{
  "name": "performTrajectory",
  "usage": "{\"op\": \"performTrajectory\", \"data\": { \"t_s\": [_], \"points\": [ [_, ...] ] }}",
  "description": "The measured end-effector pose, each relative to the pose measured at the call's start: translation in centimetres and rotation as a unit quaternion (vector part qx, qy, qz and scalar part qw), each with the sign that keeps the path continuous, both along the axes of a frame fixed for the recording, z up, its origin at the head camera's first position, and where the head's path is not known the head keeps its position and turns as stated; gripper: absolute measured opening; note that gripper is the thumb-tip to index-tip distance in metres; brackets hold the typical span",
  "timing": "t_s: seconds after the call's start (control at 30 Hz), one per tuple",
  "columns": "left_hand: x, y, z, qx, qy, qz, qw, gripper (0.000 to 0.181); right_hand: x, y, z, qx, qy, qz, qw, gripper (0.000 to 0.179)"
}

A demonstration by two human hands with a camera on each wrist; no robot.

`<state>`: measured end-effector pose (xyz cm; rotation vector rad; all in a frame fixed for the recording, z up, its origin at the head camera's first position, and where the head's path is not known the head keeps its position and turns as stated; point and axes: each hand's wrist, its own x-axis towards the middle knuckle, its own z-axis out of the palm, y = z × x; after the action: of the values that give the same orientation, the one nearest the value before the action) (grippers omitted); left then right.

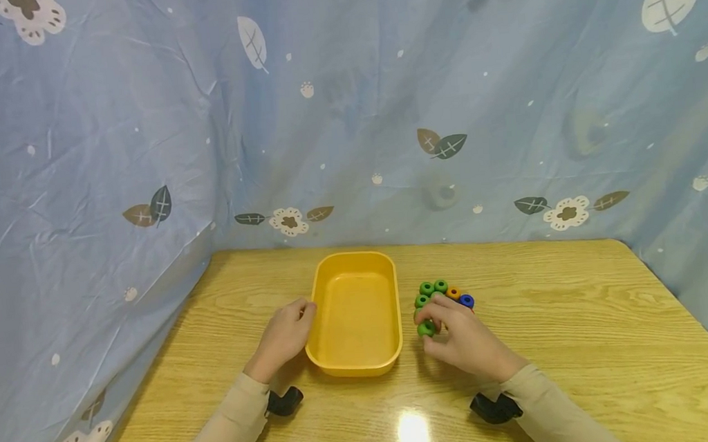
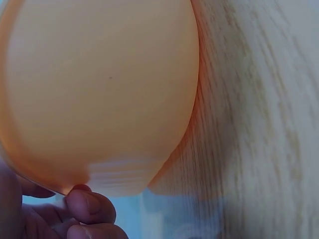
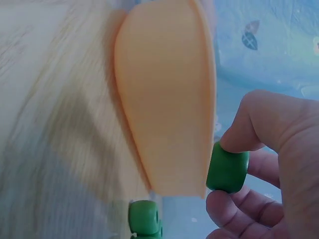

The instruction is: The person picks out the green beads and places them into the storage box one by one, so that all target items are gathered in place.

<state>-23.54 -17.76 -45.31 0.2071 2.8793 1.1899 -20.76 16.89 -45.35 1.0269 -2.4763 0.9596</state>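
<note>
A yellow plastic tray (image 1: 358, 368) stands on the table with a bare inside. At its left rim, my left hand (image 1: 285, 336) pinches the edge; the left wrist view shows the thumb and curled fingers (image 2: 92, 206) at the tray wall (image 2: 109, 89). To the right of the tray, my right hand (image 1: 463, 337) holds a green bead (image 3: 228, 169) between thumb and fingers, a little above the table. Just beyond that hand lies a cluster of round beads with holes: several green beads (image 1: 426, 289), an orange bead (image 1: 454, 293) and a blue bead (image 1: 467, 301). The hand hides part of the cluster.
The wooden table (image 1: 561, 316) ends at a blue patterned curtain (image 1: 346, 124) at the back and sides. Black wrist mounts (image 1: 496, 409) sit under both forearms. Light glares off the table's front.
</note>
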Motion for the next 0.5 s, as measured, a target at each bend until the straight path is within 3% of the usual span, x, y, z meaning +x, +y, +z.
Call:
{"op": "performTrajectory", "data": {
  "t_s": [0.27, 0.5],
  "points": [
    [0.0, 0.1, -0.1, 0.013, -0.002, -0.001, 0.9999, 0.036, -0.2, -0.5, 1.3, -0.013, -0.015, 0.003, 0.9998, 0.029],
    [0.0, 0.5, -0.2, 0.06, -0.009, 0.003, 0.9981, 0.032, -1.2, -1.8, 3.2, -0.008, -0.011, 0.011, 0.9998, 0.023]
  ]
}}
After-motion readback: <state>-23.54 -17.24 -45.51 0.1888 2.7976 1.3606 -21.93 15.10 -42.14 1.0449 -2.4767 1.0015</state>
